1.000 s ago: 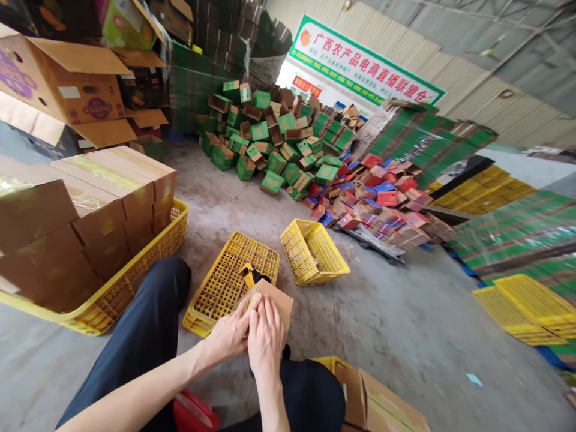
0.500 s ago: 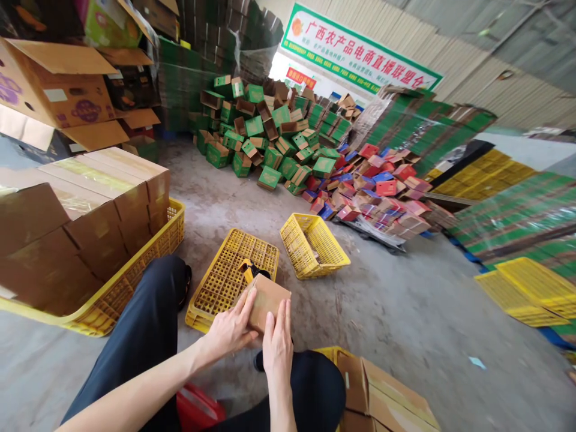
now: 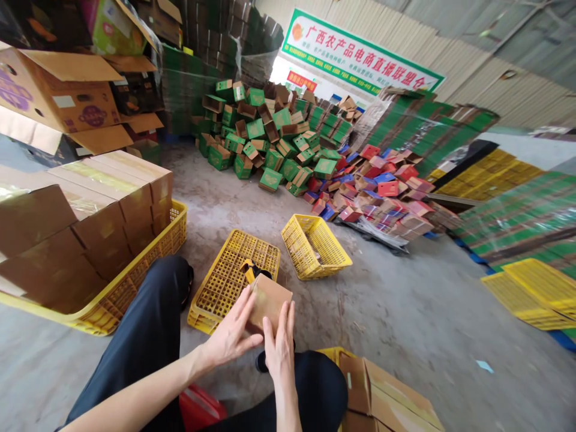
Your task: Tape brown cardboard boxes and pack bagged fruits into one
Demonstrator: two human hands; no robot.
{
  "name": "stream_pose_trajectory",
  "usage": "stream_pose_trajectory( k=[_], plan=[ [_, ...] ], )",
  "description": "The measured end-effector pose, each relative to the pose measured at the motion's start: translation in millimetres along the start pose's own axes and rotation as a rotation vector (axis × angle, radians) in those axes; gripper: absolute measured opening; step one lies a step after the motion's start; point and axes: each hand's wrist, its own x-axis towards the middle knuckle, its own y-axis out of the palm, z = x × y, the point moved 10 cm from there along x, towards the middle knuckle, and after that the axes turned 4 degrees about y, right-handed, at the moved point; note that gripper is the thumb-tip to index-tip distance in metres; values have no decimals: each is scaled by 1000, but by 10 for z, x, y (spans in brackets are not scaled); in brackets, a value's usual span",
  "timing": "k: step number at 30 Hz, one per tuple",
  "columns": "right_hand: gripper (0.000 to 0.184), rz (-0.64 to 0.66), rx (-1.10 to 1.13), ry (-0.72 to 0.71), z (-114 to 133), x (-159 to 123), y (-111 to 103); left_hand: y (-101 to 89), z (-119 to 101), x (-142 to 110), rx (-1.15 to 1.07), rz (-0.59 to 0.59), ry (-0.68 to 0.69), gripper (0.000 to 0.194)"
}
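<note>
A small brown cardboard box sits in front of me, tilted in view, over the near right corner of an upturned yellow crate. My left hand lies along the box's left side, fingers stretched and thumb apart. On the right side, my right hand has straight fingers near or against the cardboard. Neither hand is wrapped round it. Behind the box, a yellow and black tape dispenser lies on the crate, partly hidden. What supports the box from below is hidden.
To my left, a large yellow crate holds stacked cardboard boxes. A yellow basket stands ahead on the concrete floor. More boxes are by my right knee. Piles of green cartons and red and blue cartons lie farther off.
My hands were together on the box's top; they have spread to its two sides, baring the top. Over the last half second, the fingers have slid slightly towards me. The view shifted slightly.
</note>
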Motion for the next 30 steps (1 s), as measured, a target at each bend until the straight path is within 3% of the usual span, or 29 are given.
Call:
stream_pose_trajectory(
  k=[4, 9, 22, 26, 30],
  plan=[
    [94, 96, -70, -207, 89, -25, -48, 17, -196, 301, 187, 182, 232, 90],
    [73, 46, -109, -359, 205, -80, -94, -20, -160, 393, 216, 219, 296, 90],
    [44, -220, -208, -456, 504, -439, -214, -19, -291, 136, 325, 189, 259, 49],
    [37, -178, -148, -379, 517, -478, -209, -22, -298, 30, 303, 184, 239, 45],
    [41, -40, -48, -340, 496, -371, -225, -38, -331, 19, 261, 148, 238, 46]
  ],
)
